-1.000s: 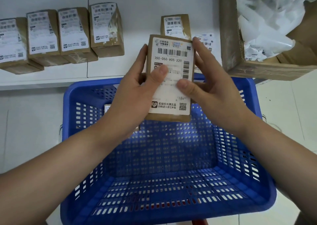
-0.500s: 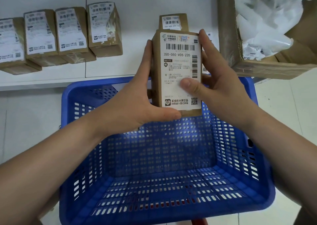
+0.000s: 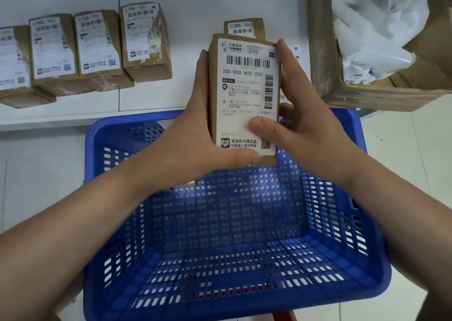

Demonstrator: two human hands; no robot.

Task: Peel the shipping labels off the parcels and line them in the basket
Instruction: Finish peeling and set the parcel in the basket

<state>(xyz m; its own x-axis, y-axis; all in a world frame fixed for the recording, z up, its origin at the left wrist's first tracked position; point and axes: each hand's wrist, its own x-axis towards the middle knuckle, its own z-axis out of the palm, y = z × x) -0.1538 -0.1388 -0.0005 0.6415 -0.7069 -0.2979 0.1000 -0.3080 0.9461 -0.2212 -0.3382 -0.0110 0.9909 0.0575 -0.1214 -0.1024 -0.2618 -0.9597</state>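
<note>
I hold a brown parcel (image 3: 212,95) upright above the far end of the blue perforated basket (image 3: 234,247). Its white shipping label (image 3: 244,95) faces me and is still stuck flat. My left hand (image 3: 193,144) grips the parcel's left side, thumb under its lower edge. My right hand (image 3: 300,130) grips the right side, thumb pressing on the label's lower part. Another labelled parcel (image 3: 244,27) stands just behind it on the white table (image 3: 195,2). A bit of a parcel (image 3: 183,185) shows inside the basket under my left wrist.
Several labelled brown parcels (image 3: 97,49) stand in a row at the table's back left. An open cardboard box (image 3: 347,93) with crumpled white paper and labels sits at the upper right. A loose label sheet (image 3: 293,51) lies behind my right fingers.
The parcel has turned from tilted to upright and moved slightly right. My left thumb has slid from the label's face down to the parcel's lower edge.
</note>
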